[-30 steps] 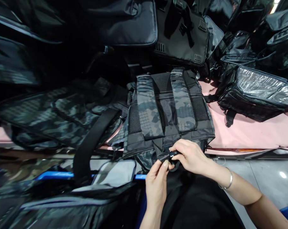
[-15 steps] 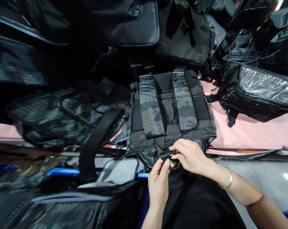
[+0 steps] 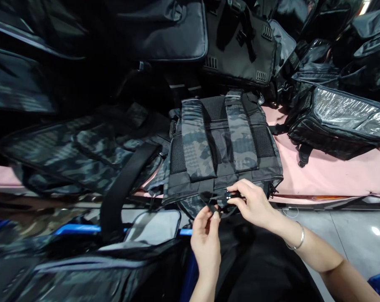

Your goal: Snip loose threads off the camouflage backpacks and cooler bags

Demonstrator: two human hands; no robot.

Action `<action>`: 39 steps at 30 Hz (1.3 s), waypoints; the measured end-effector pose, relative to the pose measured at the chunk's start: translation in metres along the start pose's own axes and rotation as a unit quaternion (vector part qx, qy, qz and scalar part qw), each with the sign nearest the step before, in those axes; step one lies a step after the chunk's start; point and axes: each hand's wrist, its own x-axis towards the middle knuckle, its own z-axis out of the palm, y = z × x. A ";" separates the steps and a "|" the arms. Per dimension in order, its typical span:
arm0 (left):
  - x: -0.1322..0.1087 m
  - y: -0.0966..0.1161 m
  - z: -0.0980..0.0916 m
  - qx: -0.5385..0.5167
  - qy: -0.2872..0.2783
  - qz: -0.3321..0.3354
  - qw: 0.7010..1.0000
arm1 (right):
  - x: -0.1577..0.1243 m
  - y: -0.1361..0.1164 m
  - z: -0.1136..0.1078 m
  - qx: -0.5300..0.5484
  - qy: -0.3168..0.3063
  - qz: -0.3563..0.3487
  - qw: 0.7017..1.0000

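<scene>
A dark camouflage backpack (image 3: 221, 138) lies straps-up before me, its two padded shoulder straps running toward my body. At its near edge, my right hand (image 3: 255, 204) pinches a small black plastic buckle (image 3: 229, 196) between thumb and fingers. My left hand (image 3: 206, 239), just left of it, is closed on a thin black webbing strap (image 3: 213, 208) between thumb and fingertips. The webbing runs between the two hands, and a loose loop hangs below. How it passes through the buckle is too small to make out.
A second camouflage bag (image 3: 92, 147) lies to the left, crossed by a wide black strap (image 3: 127, 188). An open silver-lined bag (image 3: 350, 111) sits right on the pink table cover (image 3: 321, 174). Black bags (image 3: 240, 46) crowd the back. Another bag (image 3: 92, 272) stands lower left.
My hands have moved slightly apart. The left has shifted left and away from the buckle with the strap, and more webbing shows between them. The view has turned slightly.
</scene>
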 end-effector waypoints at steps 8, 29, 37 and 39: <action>0.013 0.020 -0.004 -0.144 -0.122 -0.125 0.974 | -0.001 0.002 -0.007 0.016 -0.024 0.029 0.999; -0.001 0.033 0.013 0.126 -0.078 0.243 0.959 | -0.041 0.019 -0.033 0.166 0.252 0.208 0.930; 0.009 0.032 0.032 0.209 -0.200 0.130 0.948 | -0.066 0.018 -0.014 0.196 0.225 0.221 0.929; 0.010 0.034 0.029 0.179 -0.210 0.077 0.958 | -0.069 0.017 -0.009 0.202 0.207 0.209 0.934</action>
